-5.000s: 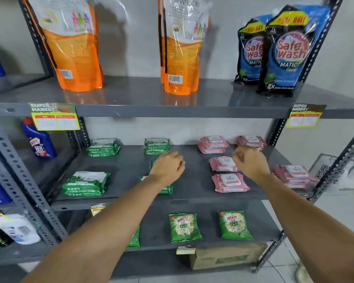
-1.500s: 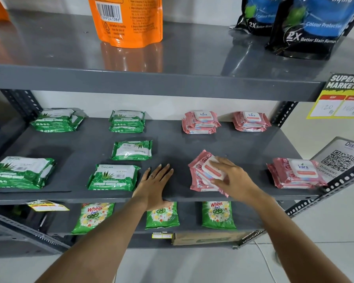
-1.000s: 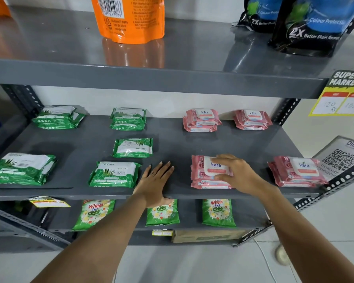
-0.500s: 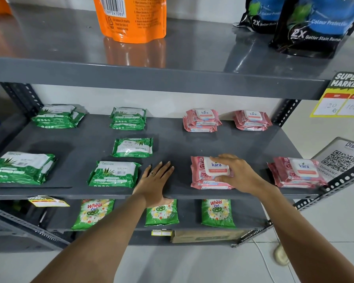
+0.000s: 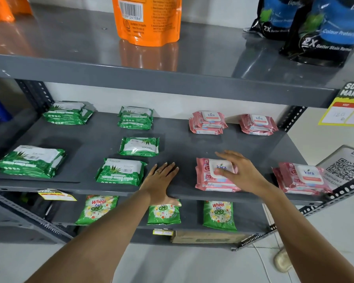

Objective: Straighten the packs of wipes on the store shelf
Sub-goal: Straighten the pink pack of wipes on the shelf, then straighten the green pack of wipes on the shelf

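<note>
Now, change: the front pink stack (image 5: 215, 176), skewed 1.5 s ago under the right hand (image 5: 241, 172), lies square to the shelf edge (image 5: 192, 196); the hand has gone from pressing flat to lifting, fingers spread.
Right hand: apart, clamped on nothing; fingertips (image 5: 218, 170) brush the white lid, palm at 3 o'clock of the stack.
Left hand: left hand (image 5: 161, 180) flat and spread on the bare shelf at 9 o'clock of the stack, thumb under the lip, unchanged over the last 1.5 s.
Stack location: front row, right of centre, well apart from its neighbours.
Meaning: this stack looks done; judged a release.
Outstanding: the right-front pink stack (image 5: 300, 178) at 3 o'clock sits fanned and angled; the middle green pack (image 5: 139, 146) at 10 o'clock lies reversed, print upside down.
Next, judged: the fanned stack is closest.
</note>
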